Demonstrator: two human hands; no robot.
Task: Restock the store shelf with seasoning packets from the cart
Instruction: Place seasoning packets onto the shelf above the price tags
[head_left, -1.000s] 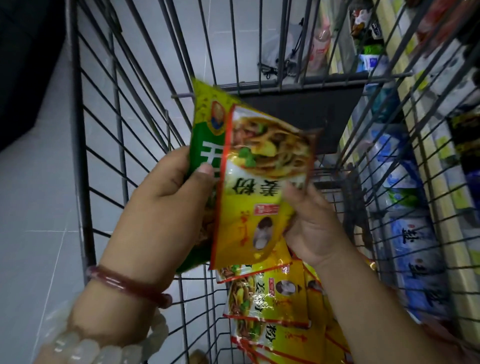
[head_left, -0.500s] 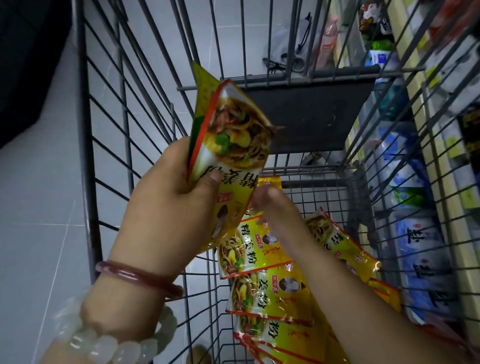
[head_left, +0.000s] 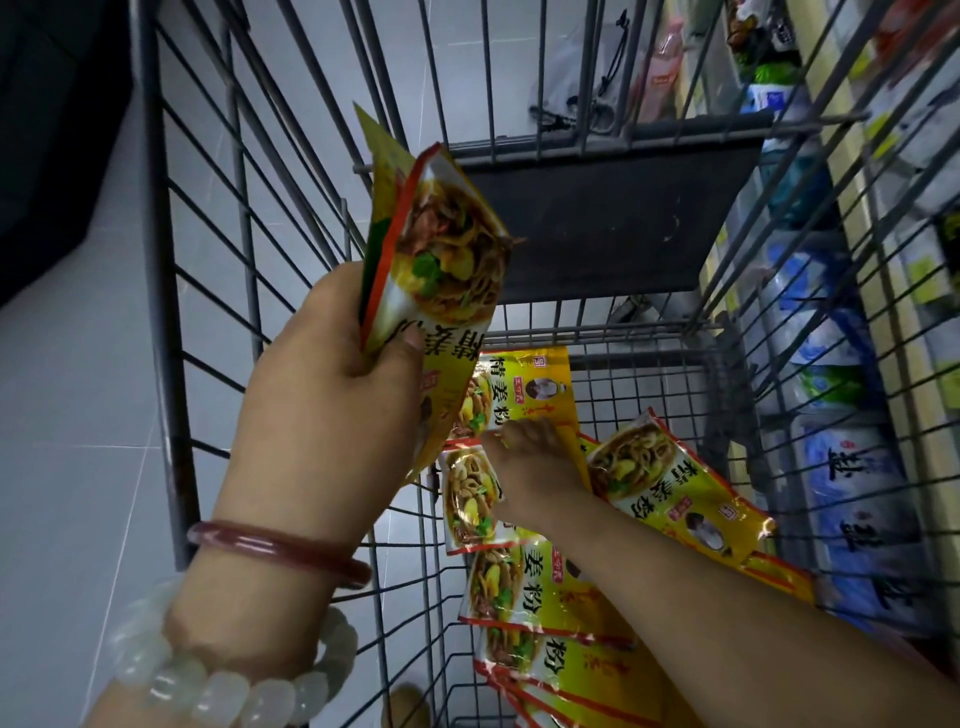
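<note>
My left hand (head_left: 332, 415) grips a small stack of seasoning packets (head_left: 441, 270) upright above the cart, a yellow one with a noodle picture in front and a green one behind it. My right hand (head_left: 530, 467) reaches down to the cart floor, its fingers curled onto the lower edge of a yellow seasoning packet (head_left: 524, 384) lying there. Several more yellow packets (head_left: 670, 483) lie loose on the wire floor around and under my right forearm.
The wire cart (head_left: 171, 364) walls rise on all sides, with a dark child-seat flap (head_left: 597, 228) at the far end. Store shelves with blue-and-white bags (head_left: 852, 467) run along the right. Grey tiled floor shows on the left.
My right hand let go of the yellow packet, leaving it in my left hand, and dropped down into the cart onto another packet. My left hand tilted its stack to the left.
</note>
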